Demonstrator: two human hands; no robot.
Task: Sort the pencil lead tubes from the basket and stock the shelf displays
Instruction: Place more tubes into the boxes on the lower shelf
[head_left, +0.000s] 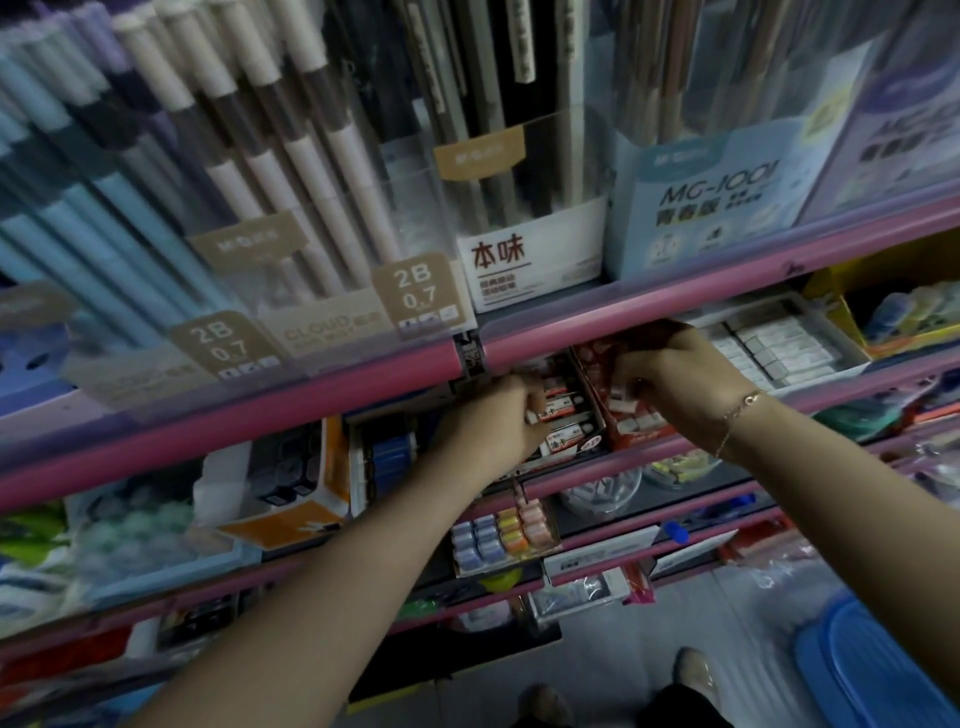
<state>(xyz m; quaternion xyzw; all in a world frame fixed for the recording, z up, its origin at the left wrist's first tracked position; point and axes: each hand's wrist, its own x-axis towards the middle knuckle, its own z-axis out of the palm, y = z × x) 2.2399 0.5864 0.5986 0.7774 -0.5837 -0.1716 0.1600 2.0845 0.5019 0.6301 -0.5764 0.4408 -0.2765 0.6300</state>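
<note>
Overhead: pink shelf rail (597, 322) caps the slot low.
Slot floor: lead boxes (566, 415) packed tight.
Front: open toward aisle.

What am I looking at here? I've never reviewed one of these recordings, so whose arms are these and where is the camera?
There is no machine: a person wears one wide-angle camera on the head, looking down their own arms at pink-edged shop shelves. Both hands reach into the shelf under the pencil displays. The left hand grips small white-labelled lead tubes over a dark display box. The right hand, with a thin bracelet on its wrist, has its fingers curled into a red display box; what it holds is hidden. A blue plastic basket sits on the floor.
</note>
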